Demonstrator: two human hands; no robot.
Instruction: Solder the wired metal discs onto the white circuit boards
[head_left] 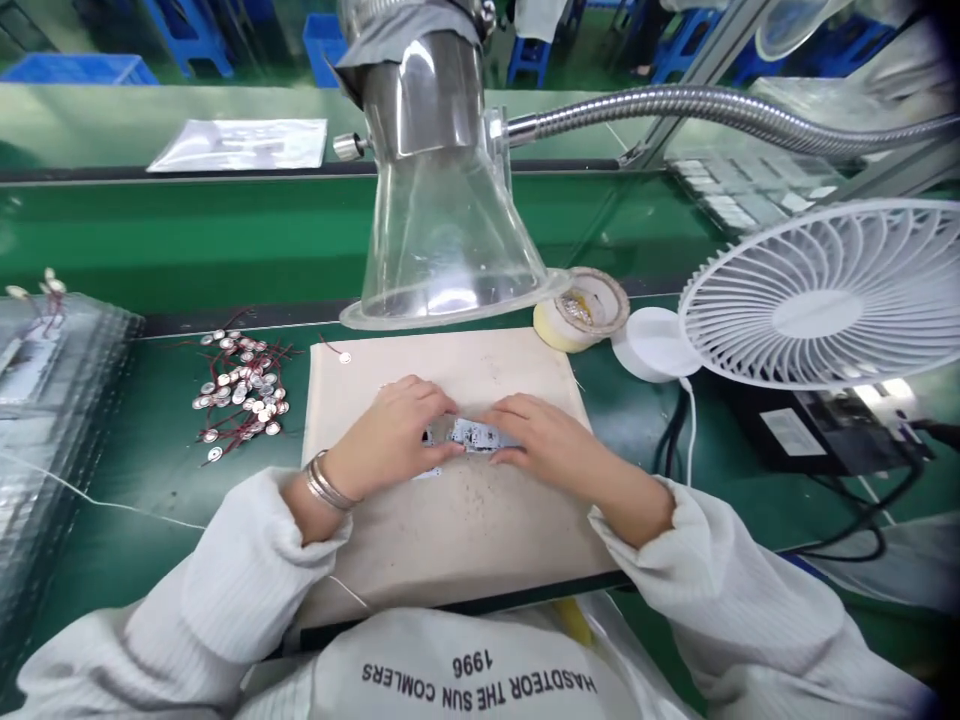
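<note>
A small white circuit board [474,436] lies low over the beige work mat [480,540], gripped at both ends. My left hand [397,432], with bracelets at the wrist, has thumb and fingers closed on the board's left end. The right end sits between the thumb and fingers of my right hand [541,446]. My fingers hide both ends of the board. Near the mat's top left corner rests a single small round silver part [345,357] with a thin dark red wire.
A pile of wired round parts [244,385] lies left of the mat. Overhead hangs a clear fume hood [450,240] on a flexible metal arm. Tape rolls [583,308] and a white fan [817,300] stand right; stacked clear trays [56,420] sit far left.
</note>
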